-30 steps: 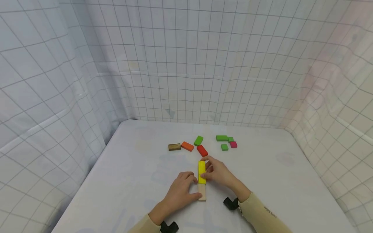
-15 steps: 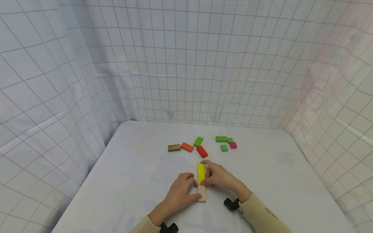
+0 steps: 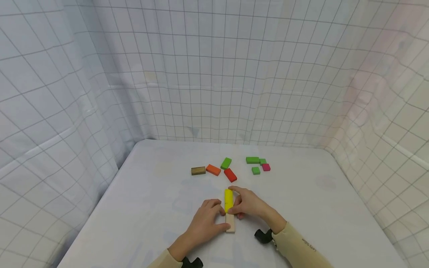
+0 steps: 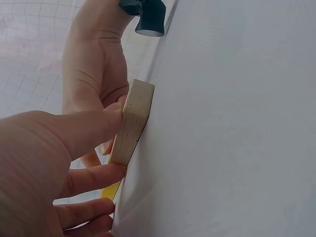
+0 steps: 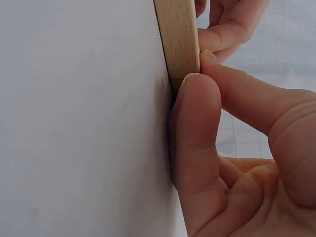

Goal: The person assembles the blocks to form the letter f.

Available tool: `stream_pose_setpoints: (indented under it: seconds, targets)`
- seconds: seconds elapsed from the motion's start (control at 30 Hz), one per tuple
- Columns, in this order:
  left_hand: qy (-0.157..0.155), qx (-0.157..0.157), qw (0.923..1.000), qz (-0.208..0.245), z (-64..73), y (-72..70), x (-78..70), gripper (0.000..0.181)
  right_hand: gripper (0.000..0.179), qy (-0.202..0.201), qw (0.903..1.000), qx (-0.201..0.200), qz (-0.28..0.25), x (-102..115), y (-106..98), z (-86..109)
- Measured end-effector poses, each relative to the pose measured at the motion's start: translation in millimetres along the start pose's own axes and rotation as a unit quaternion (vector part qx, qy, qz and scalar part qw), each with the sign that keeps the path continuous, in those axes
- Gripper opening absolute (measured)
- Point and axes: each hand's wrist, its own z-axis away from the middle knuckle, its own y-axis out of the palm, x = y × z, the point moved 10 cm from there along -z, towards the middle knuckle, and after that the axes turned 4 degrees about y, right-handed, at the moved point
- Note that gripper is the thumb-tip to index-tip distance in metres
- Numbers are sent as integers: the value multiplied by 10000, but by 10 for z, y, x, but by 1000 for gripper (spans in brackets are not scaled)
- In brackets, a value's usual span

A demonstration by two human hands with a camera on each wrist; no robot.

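A yellow block (image 3: 228, 200) and a plain wooden block (image 3: 229, 220) lie end to end in a line on the white table, the yellow one farther out. My right hand (image 3: 252, 204) pinches the yellow block lengthwise, index finger at its far end and thumb where the two blocks meet. With thumb on the near end and index finger by the joint, my left hand (image 3: 205, 222) holds the wooden block. The left wrist view shows that wooden block (image 4: 129, 128) close up, most of the yellow block (image 4: 109, 191) hidden behind fingers.
Beyond the hands lie a red block (image 3: 230, 175), an orange block (image 3: 213, 170), a dark brown wooden block (image 3: 198, 171) and a green block (image 3: 226, 163). Farther right are several small green pieces, one a long block (image 3: 253, 160), and a crimson piece (image 3: 266, 167). Gridded white curtains (image 3: 214, 74) enclose the table.
My right hand has drawn slightly nearer, its thumb sliding from the yellow block's side to the joint and its index finger coming in at the far end. The left hand keeps its hold.
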Motion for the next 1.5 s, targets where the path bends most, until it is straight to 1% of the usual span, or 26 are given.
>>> stream_pose_setpoints:
  seconds: [0.17, 0.33, 0.47, 0.63, 0.77, 0.9, 1.03, 1.23, 1.37, 1.5]
  targets:
    - [19, -58, 10000, 66, -10, 15, -4, 29, 86, 36, 9999, 104, 28, 12, -20, 18]
    - [-18, -23, 10000, 43, -21, 19, -30, 29, 87, 17, 9996, 274, 26, 21, -61, 45]
    - [-33, 6, 10000, -5, -28, 11, -41, 29, 87, 67, 9996, 281, 4, 26, -83, 61]
    - [-44, 29, 10000, -17, -14, 11, -48, 28, 88, 193, 9987, 399, -235, 6, -54, 86]
    - [21, 45, 10000, -65, 3, 17, -55, 27, 91, 291, 9975, 535, -348, -19, -6, 88]
    - [138, 98, 9998, -134, 11, 30, -60, 28, 91, 343, 9972, 532, -388, -31, 10, 83]
    - [236, 134, 9994, -210, 16, 35, -58, 27, 90, 315, 9965, 562, -528, -38, 29, 63]
    - [413, 77, 9985, -344, 34, 24, -80, 28, 88, 203, 9957, 650, -636, -32, 55, 40]
    - [447, 46, 9985, -315, 37, 25, -83, 28, 88, 205, 9953, 684, -652, -41, 62, 35]
    - [416, 40, 9986, -328, 37, 27, -72, 29, 88, 170, 9949, 727, -674, -27, 68, 33]
